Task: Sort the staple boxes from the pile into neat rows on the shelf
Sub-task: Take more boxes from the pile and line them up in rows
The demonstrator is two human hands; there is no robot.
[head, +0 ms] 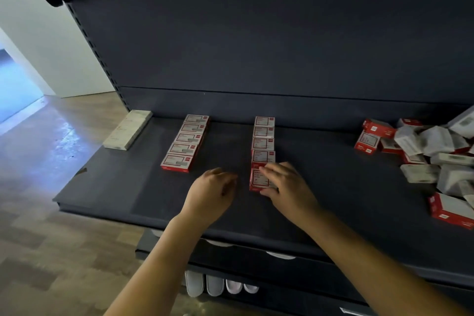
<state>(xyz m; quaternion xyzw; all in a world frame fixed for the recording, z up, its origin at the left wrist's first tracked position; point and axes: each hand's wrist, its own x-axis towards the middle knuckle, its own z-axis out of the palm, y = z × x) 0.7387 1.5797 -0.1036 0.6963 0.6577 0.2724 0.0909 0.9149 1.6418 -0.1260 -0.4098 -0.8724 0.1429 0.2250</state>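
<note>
The right hand (279,182) grips a staple box (257,179) at the near end of the row (264,140) beyond its fingers, apparently squaring it. The left hand (213,192) hovers beside, loosely curled, holding nothing. The pile (431,146) lies far right on the shelf (128,187).

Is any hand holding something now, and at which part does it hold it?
The right hand grips the nearest staple box by its right side. The left hand holds nothing.
</note>
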